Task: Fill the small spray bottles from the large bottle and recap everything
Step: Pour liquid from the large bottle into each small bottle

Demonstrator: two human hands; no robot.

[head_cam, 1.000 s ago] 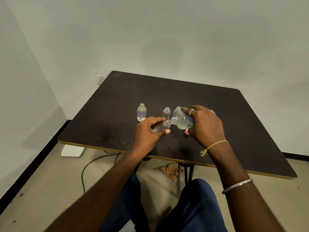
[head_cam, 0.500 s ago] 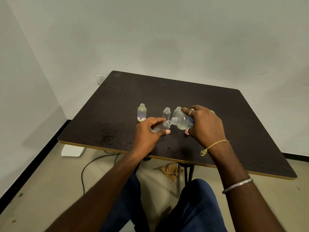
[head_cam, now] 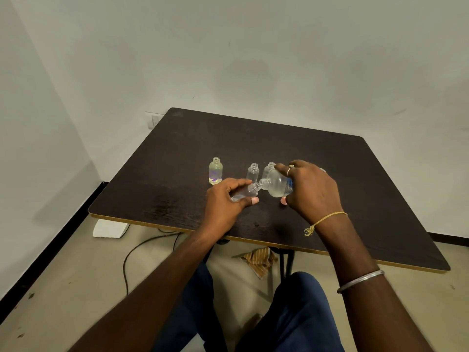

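Note:
My right hand (head_cam: 311, 190) grips the large clear bottle (head_cam: 276, 184), tipped on its side with its open mouth pointing left. My left hand (head_cam: 224, 203) holds a small clear spray bottle (head_cam: 247, 193) tilted, its open neck touching the large bottle's mouth. Three more small bottles stand uncapped on the dark table (head_cam: 368, 199): one with a yellowish, purple-tinted look (head_cam: 215, 172) at the left, a clear one (head_cam: 253, 172) behind my left hand, and another (head_cam: 269, 168) partly hidden behind the large bottle. No caps are visible.
The table's near edge has a gold trim. Under it lie a striped cloth (head_cam: 258, 259), a black cable (head_cam: 142, 250) and a white block (head_cam: 110, 228) on the floor. My knees in blue trousers sit below. White walls stand behind and to the left.

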